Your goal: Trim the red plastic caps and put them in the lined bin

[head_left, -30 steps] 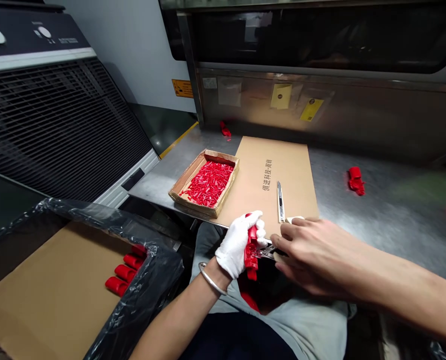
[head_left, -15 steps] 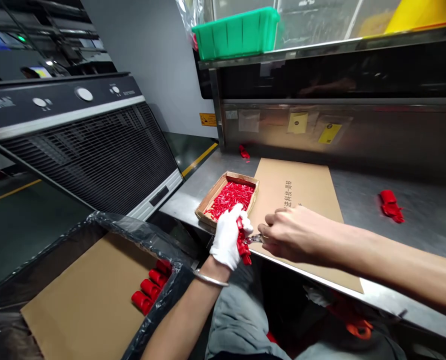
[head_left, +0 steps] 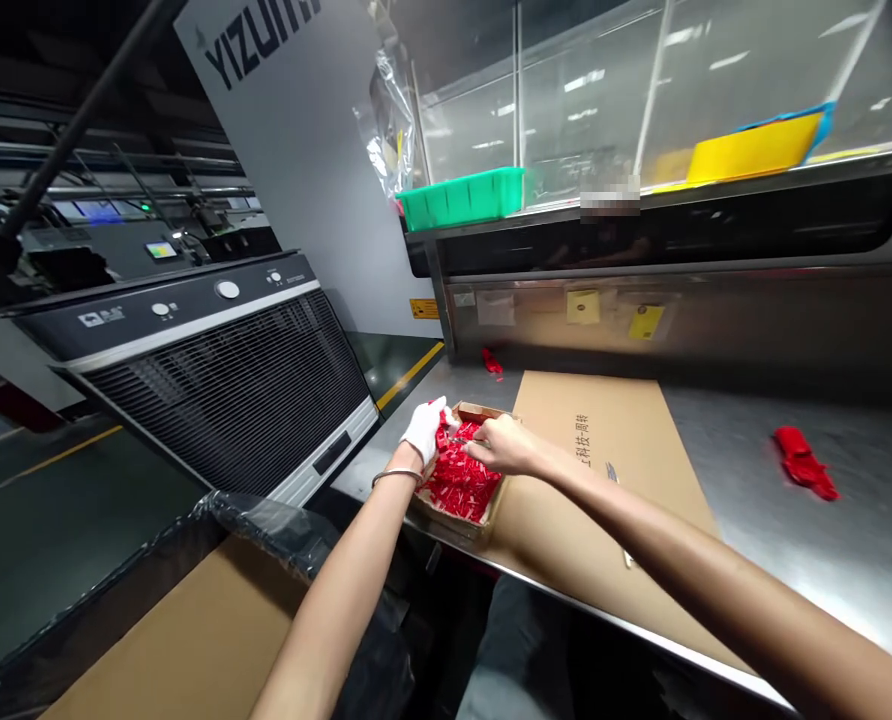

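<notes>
My left hand (head_left: 420,432), in a white glove, is closed around a red plastic part (head_left: 441,437) above the near-left side of a shallow cardboard box (head_left: 446,524). Small red plastic scraps (head_left: 465,490) fill that box. Bare and closed, my right hand (head_left: 507,444) grips small metal pliers (head_left: 459,440), whose handles are mostly hidden by the fingers. The tips of the pliers point left and meet the red part; whether they are closed on it I cannot tell.
A flat cardboard sheet (head_left: 566,520) lies on the metal table (head_left: 746,430). Red parts (head_left: 804,462) rest at right, with another red piece (head_left: 492,362) at the back. A plastic-lined carton (head_left: 168,630) stands lower left. A green bin (head_left: 465,200) sits on the shelf above.
Both hands have moved forward and left, from the table's front edge to over the scrap box, still with the red part and pliers. The camera view has tilted up.
</notes>
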`<action>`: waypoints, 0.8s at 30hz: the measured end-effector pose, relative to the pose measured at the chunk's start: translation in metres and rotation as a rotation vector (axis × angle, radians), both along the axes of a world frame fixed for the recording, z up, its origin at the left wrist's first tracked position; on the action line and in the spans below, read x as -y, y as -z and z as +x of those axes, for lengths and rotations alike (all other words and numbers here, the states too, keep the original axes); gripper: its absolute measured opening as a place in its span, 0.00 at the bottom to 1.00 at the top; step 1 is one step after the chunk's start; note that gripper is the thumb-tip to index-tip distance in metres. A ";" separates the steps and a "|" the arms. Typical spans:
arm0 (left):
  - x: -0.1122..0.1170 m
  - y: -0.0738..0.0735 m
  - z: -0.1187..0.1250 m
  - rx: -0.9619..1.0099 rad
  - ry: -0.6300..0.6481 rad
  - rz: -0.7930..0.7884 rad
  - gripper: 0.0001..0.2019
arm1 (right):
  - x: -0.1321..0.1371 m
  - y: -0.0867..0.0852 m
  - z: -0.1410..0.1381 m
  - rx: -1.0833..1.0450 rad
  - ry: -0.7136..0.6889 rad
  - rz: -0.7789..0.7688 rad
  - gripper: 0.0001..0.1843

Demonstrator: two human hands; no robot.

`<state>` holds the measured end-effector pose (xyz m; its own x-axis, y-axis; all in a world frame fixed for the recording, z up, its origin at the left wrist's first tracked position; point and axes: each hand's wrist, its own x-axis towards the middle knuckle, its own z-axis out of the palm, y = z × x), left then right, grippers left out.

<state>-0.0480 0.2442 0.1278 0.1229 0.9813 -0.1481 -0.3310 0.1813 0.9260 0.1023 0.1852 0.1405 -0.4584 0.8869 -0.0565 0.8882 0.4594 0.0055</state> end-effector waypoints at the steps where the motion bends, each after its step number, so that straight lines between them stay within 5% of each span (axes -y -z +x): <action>1: -0.005 0.001 -0.003 -0.005 -0.012 0.004 0.15 | 0.001 0.004 0.001 -0.001 0.020 0.012 0.18; 6: -0.005 0.000 -0.018 0.048 -0.044 0.050 0.10 | 0.017 0.014 0.020 0.006 0.083 0.153 0.15; 11: 0.045 -0.014 -0.013 0.171 0.000 0.092 0.11 | 0.042 0.007 0.045 -0.043 0.019 0.299 0.16; 16: 0.100 -0.023 -0.002 0.288 0.066 0.026 0.09 | 0.095 -0.004 0.067 -0.250 -0.093 0.225 0.19; 19: 0.124 -0.019 0.007 0.313 0.101 -0.022 0.12 | 0.131 -0.011 0.071 -0.381 -0.156 0.206 0.17; 24: 0.149 -0.004 0.024 0.380 0.195 -0.048 0.17 | 0.162 -0.016 0.068 -0.315 -0.170 0.233 0.15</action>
